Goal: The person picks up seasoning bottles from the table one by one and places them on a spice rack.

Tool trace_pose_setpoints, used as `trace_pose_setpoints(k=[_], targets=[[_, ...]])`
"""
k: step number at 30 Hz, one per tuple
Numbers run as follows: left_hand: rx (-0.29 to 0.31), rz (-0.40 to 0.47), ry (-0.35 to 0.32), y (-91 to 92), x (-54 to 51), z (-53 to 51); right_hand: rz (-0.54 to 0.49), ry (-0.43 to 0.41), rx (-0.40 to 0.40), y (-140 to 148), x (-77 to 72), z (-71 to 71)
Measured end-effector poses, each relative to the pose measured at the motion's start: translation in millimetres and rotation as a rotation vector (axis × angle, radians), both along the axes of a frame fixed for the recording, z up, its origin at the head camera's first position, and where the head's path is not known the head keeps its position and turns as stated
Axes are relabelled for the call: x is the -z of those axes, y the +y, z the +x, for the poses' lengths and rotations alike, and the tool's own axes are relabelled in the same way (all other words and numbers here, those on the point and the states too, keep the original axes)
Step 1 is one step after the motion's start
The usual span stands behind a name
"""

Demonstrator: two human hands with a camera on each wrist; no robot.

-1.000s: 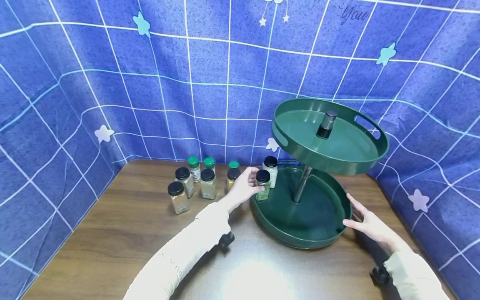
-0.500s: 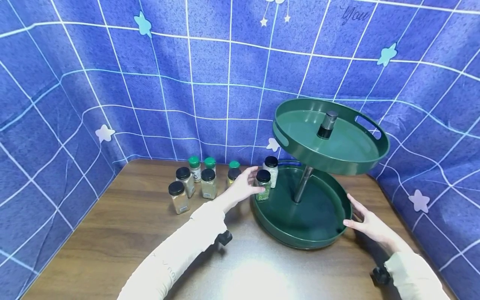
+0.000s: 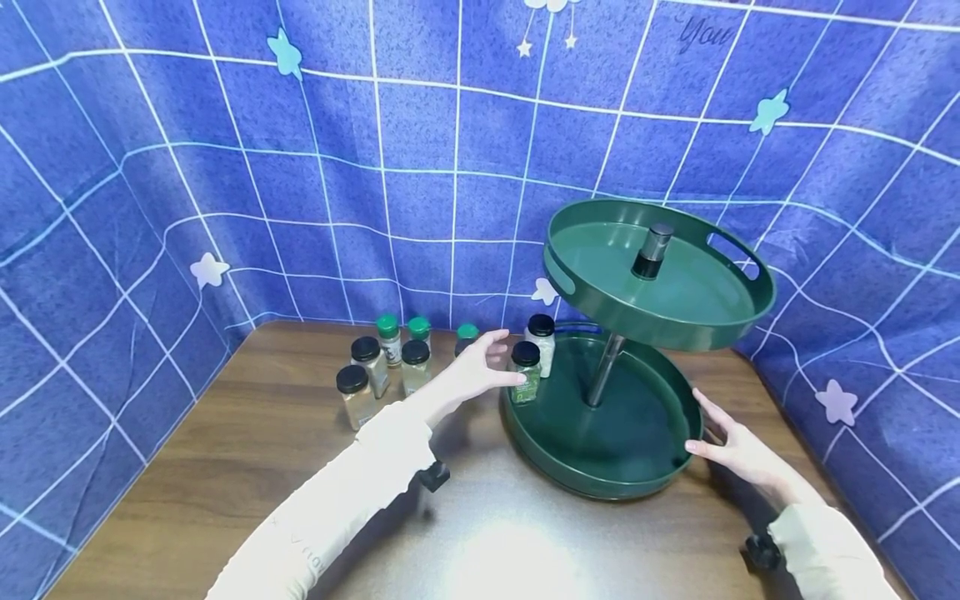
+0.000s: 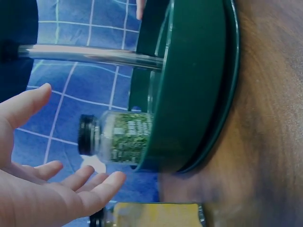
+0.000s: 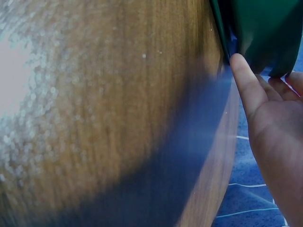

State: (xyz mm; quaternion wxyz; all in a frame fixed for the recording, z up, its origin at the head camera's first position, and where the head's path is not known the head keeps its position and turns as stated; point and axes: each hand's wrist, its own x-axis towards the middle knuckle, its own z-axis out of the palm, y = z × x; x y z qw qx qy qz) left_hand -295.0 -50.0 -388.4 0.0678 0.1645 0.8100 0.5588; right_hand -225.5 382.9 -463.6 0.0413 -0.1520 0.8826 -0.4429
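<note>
A black-capped jar of green herbs (image 3: pixel 525 375) stands upright on the left side of the lower green tray (image 3: pixel 607 487). A black-capped jar of white contents (image 3: pixel 546 354) stands just behind it. My left hand (image 3: pixel 472 371) is beside the herb jar, thumb and fingers spread. In the left wrist view a gap separates this hand (image 4: pixel 52 184) from the herb jar (image 4: pixel 125 137). At the tray's right side, my right hand (image 3: pixel 738 450) touches the outer wall with thumb and fingertips apart. The right wrist view has this hand (image 5: pixel 277 127) against the green wall, its fingers partly hidden.
An upper green tray (image 3: pixel 660 308) overhangs the lower one on a metal post (image 3: pixel 606 371). Several spice jars stand left on the wooden table (image 3: pixel 225 467), including a tan jar (image 3: pixel 358 404) and a green-capped bottle (image 3: pixel 388 342). A blue patterned cloth (image 3: pixel 420 208) hangs behind.
My left hand has loosened from around the herb jar and drawn slightly left, its fingers spreading. The jar stays in place on the tray. My right hand has not moved.
</note>
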Motion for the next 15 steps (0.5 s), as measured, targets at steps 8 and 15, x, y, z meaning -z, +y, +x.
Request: trace_pose_setpoints(k=[8, 15], targets=[[0.035, -0.003, 0.032, -11.4, -18.9, 12.0, -0.002, 0.008, -0.001, 0.1, -0.6, -0.6], [0.064, 0.005, 0.043, -25.4, -31.7, 22.3, -0.008, 0.012, -0.008, 0.0, 0.6, -0.6]])
